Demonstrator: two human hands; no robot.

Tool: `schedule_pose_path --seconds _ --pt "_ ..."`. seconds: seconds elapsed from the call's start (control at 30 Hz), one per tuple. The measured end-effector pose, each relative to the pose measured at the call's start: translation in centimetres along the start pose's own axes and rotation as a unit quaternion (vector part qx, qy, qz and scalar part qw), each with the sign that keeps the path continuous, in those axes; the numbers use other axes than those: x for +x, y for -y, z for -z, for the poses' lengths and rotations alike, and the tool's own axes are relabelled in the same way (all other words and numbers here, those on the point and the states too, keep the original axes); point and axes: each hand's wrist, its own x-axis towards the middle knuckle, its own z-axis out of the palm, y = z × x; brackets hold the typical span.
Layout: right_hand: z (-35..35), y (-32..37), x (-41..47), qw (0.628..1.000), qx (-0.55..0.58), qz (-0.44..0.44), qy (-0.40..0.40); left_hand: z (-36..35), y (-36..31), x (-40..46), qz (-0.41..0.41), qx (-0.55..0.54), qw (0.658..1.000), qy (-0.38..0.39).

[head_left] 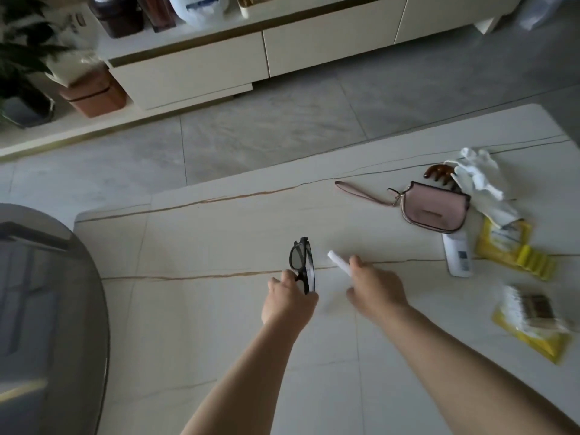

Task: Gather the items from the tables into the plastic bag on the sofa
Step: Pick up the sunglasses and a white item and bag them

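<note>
We hold a folded pair of black glasses (303, 265) in our left hand (287, 301), fingers curled round the lower end so the frame stands up clear of the desk (219, 233); gripped that way, it can be carried off without another adjustment. Just to the right, our right hand (375, 290) reaches over a small white stick (339, 262) lying on the desk. The thumb and fingers seem to be closing on its near end, but motion blur keeps us from telling whether the grasp is made.

Taking one thing in each hand looks like a way to save trips to the bag. Neither the plastic bag nor the sofa is in view.

Further right of the right hand, well apart from it, the other items lie in a loose cluster: a pink wristlet pouch (434, 210) with its strap stretched toward us, a brown hair claw (439, 174) beyond it, white gloves (480, 180), a white bottle (459, 254) lying flat, and two yellow packets (514, 249), the nearer one (533, 321) too blurred to identify. Most of the gathering, we judge, remains undone.
</note>
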Motion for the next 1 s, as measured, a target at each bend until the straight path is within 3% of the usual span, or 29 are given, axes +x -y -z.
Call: schedule_pose_path --seconds 0.07,0.17,0.3,0.4,0.7,0.8,0.9,1.0 --pt "-0.3 -0.8 -2.3 0.982 0.153 -0.100 0.045 0.1 -0.1 -1.9 0.000 -0.027 1.000 0.005" --pt "0.0 -1.9 -6.4 0.915 0.334 -0.195 0.111 0.6 -0.8 -5.2 -0.009 -0.025 0.999 0.027" --pt "3.1 -2.9 -13.3 0.848 0.458 -0.254 0.083 1.4 -2.2 -10.5 -0.060 0.040 0.994 0.082" --pt "6.4 -3.4 -18.2 0.792 0.540 -0.284 0.038 2.1 -3.6 -14.2 -0.076 0.011 0.992 0.103" --pt "14.0 -4.4 -31.6 0.673 0.638 -0.358 -0.113 3.5 -8.4 -27.9 -0.104 -0.177 0.952 0.226" --pt "14.7 -4.7 -36.5 0.619 0.655 -0.404 -0.157 3.1 -9.1 -31.6 -0.139 -0.157 0.938 0.278" --pt "14.5 -5.0 -42.4 0.541 0.679 -0.452 -0.206 2.3 -9.5 -35.6 -0.197 -0.106 0.925 0.307" --pt "14.0 -4.5 -49.6 0.475 0.713 -0.448 -0.254 1.1 -9.5 -40.3 -0.249 -0.054 0.901 0.351"
